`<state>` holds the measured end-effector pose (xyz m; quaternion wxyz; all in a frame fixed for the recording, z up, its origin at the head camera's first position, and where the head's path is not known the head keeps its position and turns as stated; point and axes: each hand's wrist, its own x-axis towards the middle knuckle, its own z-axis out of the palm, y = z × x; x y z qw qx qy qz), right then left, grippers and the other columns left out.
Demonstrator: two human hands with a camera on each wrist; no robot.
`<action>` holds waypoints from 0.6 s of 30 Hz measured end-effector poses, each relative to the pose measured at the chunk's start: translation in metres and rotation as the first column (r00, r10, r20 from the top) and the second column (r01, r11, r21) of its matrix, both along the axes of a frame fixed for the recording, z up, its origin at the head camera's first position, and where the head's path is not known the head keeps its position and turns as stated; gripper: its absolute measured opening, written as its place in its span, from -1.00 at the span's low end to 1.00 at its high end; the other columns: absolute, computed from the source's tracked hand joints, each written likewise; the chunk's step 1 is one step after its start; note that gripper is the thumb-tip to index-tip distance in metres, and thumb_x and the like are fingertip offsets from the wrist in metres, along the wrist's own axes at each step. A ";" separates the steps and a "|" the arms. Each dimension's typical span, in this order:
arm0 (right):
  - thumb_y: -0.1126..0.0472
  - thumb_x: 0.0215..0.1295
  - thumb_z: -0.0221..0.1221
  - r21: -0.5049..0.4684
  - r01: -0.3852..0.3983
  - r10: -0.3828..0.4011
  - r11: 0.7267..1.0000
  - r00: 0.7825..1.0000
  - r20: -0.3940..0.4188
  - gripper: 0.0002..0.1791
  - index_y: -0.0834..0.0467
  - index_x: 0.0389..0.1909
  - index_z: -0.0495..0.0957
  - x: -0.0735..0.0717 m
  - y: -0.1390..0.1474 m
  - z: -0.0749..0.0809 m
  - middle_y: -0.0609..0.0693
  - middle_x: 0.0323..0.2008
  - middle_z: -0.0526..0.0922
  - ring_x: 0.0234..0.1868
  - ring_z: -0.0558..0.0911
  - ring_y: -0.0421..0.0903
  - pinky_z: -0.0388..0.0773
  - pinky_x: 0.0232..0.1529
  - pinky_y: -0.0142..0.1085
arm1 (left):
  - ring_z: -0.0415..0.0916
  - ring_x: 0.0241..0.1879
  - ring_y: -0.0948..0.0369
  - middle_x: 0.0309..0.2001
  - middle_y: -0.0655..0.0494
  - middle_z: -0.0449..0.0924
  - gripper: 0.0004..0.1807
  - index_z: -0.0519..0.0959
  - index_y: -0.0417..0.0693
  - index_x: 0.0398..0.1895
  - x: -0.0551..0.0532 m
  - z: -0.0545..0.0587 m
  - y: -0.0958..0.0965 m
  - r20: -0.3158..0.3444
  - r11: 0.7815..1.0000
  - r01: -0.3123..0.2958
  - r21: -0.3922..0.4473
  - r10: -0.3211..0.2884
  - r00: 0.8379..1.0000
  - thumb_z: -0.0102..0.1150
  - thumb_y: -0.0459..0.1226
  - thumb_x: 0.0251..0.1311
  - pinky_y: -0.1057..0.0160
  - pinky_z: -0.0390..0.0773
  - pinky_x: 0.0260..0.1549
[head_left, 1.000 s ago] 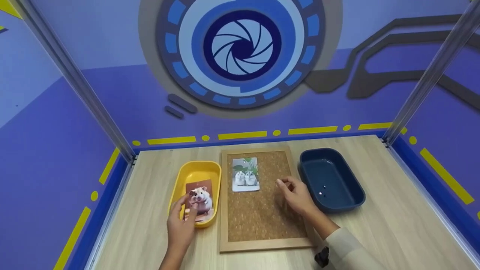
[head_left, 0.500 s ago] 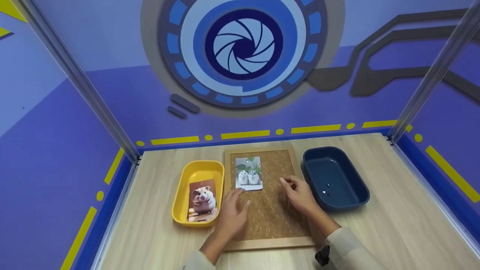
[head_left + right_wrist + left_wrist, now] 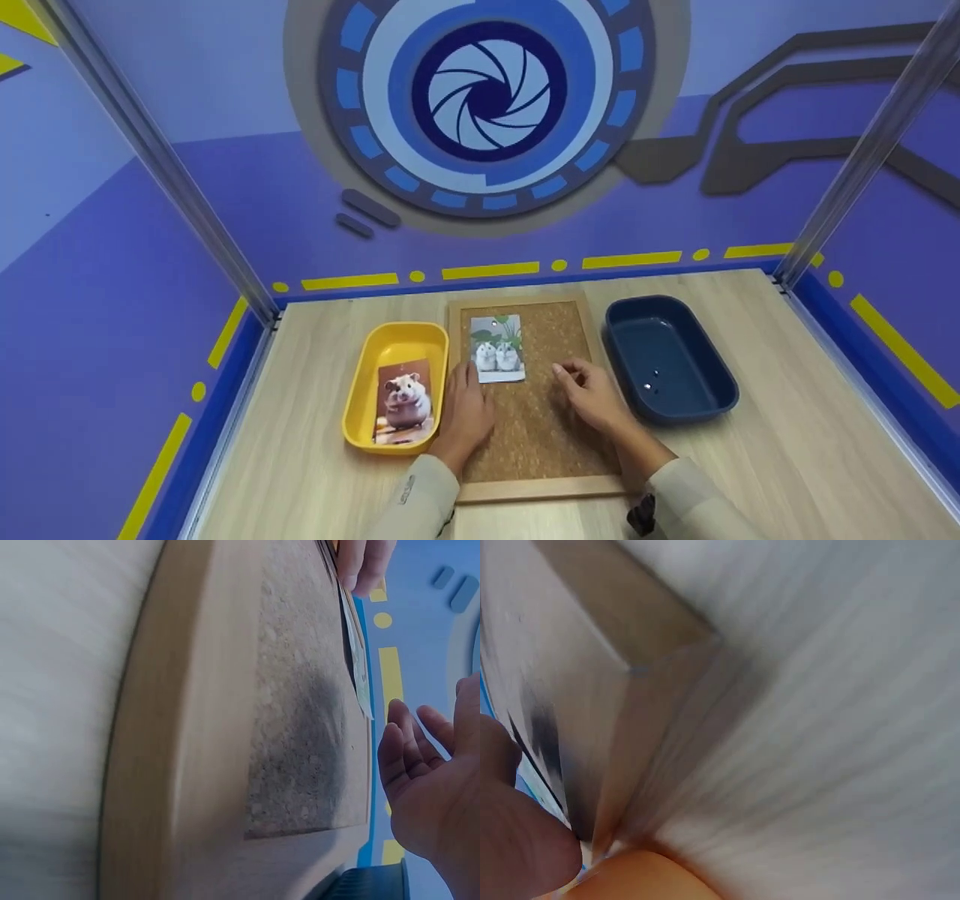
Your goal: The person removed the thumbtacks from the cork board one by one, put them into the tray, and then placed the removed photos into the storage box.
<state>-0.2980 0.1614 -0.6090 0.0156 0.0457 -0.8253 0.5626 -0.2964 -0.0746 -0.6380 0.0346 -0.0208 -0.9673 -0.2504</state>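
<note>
A photo of two hamsters (image 3: 499,349) lies on the upper left of the cork board (image 3: 536,442), with a small shiny pin near its top. My left hand (image 3: 466,412) is over the board's left side, fingers stretched forward, fingertips at the photo's lower left corner. Its thumb side shows close up in the left wrist view, beside the wooden frame. Over the board's right half hovers my right hand (image 3: 596,394), fingers loosely bent. No object shows between those fingers in the right wrist view (image 3: 431,772).
Left of the board stands a yellow tray (image 3: 360,401) holding a photo of one hamster (image 3: 405,405). At the right is a dark blue tray (image 3: 712,375) with a few small shiny pins (image 3: 649,385). Purple panels enclose the wooden table (image 3: 810,450).
My left hand has left the photo in the yellow tray and moved right onto the board, then up to the two-hamster photo's corner. The right hand has hardly moved.
</note>
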 end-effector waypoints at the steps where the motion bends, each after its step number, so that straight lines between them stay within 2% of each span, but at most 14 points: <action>1: -0.06 0.40 0.17 -0.011 0.001 -0.001 1.000 1.000 0.006 -0.59 0.23 -0.07 0.65 0.000 -0.001 -0.001 0.26 -0.37 0.63 -0.51 0.58 -0.03 0.50 -0.62 -0.33 | 0.13 0.51 -0.04 0.48 -0.16 0.17 -0.31 0.16 -0.25 0.50 -0.003 0.000 0.000 0.010 1.000 -0.003 -0.014 0.003 1.000 0.03 -0.12 0.41 -0.02 0.17 0.50; 4: -0.04 0.40 0.18 -0.046 0.002 -0.001 0.999 1.000 0.022 -0.59 0.25 -0.06 0.64 -0.001 -0.003 -0.002 0.26 -0.40 0.62 -0.55 0.59 0.02 0.49 -0.65 -0.32 | 0.06 0.54 -0.02 0.52 -0.14 0.13 -0.31 0.13 -0.23 0.52 -0.009 -0.001 0.001 0.030 0.999 -0.018 -0.037 0.020 0.999 -0.03 -0.11 0.43 -0.01 0.10 0.54; 7: 0.00 0.41 0.18 -0.077 -0.004 0.007 0.997 1.000 0.027 -0.59 0.30 -0.05 0.62 -0.002 -0.006 -0.003 0.28 -0.43 0.60 -0.59 0.58 0.13 0.48 -0.71 -0.31 | 0.09 0.52 -0.01 0.49 -0.12 0.19 -0.34 0.20 -0.24 0.48 -0.014 -0.003 0.001 0.011 0.999 -0.029 -0.034 0.029 1.000 0.00 -0.11 0.41 -0.01 0.10 0.54; 10: 0.02 0.41 0.19 -0.094 -0.007 0.009 0.996 1.000 0.023 -0.61 0.31 -0.09 0.62 -0.002 -0.010 -0.002 0.31 -0.45 0.59 -0.63 0.56 0.12 0.45 -0.75 -0.32 | 0.11 0.51 0.03 0.47 -0.08 0.22 -0.35 0.24 -0.19 0.47 -0.016 -0.004 0.003 0.007 0.998 -0.053 -0.031 0.054 0.999 0.00 -0.09 0.41 0.01 0.11 0.54; 14: 0.04 0.41 0.18 -0.051 -0.004 0.004 0.999 1.000 0.009 -0.64 0.30 -0.14 0.64 -0.005 -0.017 -0.001 0.32 -0.40 0.62 -0.61 0.54 -0.07 0.44 -0.72 -0.34 | 0.14 0.49 0.05 0.45 -0.05 0.27 -0.37 0.28 -0.16 0.45 -0.016 -0.008 0.004 -0.016 0.996 -0.084 -0.011 0.084 0.996 0.03 -0.08 0.40 0.02 0.14 0.52; 18: 0.05 0.43 0.16 -0.004 -0.028 0.028 1.000 1.000 0.004 -0.66 0.28 -0.11 0.64 -0.006 -0.022 0.001 0.29 -0.37 0.65 -0.57 0.57 -0.05 0.46 -0.70 -0.33 | 0.23 0.43 0.04 0.37 -0.05 0.36 -0.40 0.35 -0.15 0.40 -0.016 -0.012 0.005 -0.088 0.995 -0.105 0.002 0.104 0.991 0.09 -0.09 0.37 0.02 0.21 0.49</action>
